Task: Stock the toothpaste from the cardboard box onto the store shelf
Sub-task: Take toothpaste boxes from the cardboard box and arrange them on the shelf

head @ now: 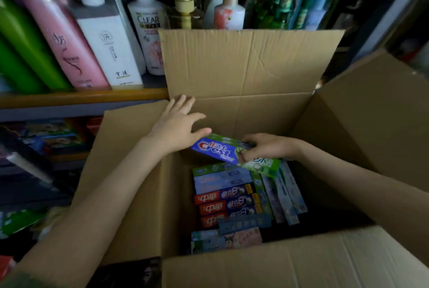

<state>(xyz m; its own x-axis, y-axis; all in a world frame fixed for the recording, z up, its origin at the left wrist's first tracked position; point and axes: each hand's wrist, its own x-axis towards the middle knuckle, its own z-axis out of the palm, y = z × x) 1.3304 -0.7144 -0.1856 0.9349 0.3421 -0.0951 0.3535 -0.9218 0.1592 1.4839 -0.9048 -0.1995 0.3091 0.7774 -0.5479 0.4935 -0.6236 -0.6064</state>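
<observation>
Crest carton (218, 149): one, lifted clear of the stack, tilted, above the mouth of the box (243, 67). Right hand (267, 146) grips its green end, fingers curled over the top. Left hand (178, 122) holds nothing, fingers straight and spread, thumb tip just beside the carton's blue end.

Progress: judged early. This carton is out of the stack but not yet on the shelf (81, 97); the box is well filled.

Count in box: three red cartons (210, 206) side by side, one dark blue carton lying across them, and pale cartons (222, 179) above, below and to the right, perhaps eight, as shadow blurs their edges.

Shelf behind: about seven bottles (102, 39), one box with four flaps open.
</observation>
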